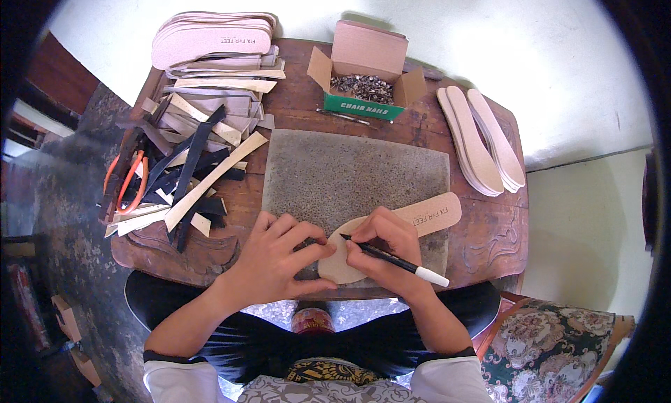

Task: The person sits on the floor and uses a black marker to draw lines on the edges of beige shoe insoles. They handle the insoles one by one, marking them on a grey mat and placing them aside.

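Note:
A pale pink shoe insole (pixel 426 216) lies across the near right corner of a grey stone slab (pixel 349 172) on a small wooden table (pixel 489 228). My left hand (pixel 279 260) presses down on the insole's near end with spread fingers. My right hand (pixel 384 253) grips a black pen with a white cap end (pixel 395 261), its tip touching the insole near my left fingers.
An open cardboard box of small nails (pixel 363 88) stands at the back. Stacked insoles (pixel 210 36) sit back left, more insoles (pixel 482 137) at right. Cut strips of black and cream material (pixel 196 158) and orange-handled pliers (pixel 129 183) lie left. A patterned cushion (pixel 545 340) is at lower right.

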A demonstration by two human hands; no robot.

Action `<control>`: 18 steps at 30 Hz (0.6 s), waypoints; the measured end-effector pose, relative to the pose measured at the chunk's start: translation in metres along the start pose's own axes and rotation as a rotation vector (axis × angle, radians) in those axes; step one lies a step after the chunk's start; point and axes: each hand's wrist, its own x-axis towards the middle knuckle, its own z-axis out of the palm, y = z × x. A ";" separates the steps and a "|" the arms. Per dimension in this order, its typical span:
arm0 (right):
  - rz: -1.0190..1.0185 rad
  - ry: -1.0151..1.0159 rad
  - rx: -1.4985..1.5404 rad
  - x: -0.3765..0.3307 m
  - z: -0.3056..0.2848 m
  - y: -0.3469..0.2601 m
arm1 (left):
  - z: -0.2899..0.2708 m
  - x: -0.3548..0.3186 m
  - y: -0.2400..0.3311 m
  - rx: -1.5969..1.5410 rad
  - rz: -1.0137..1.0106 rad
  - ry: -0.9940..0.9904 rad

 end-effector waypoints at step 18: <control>0.013 0.067 -0.013 0.000 -0.005 0.005 | 0.001 -0.002 -0.001 -0.004 -0.004 -0.008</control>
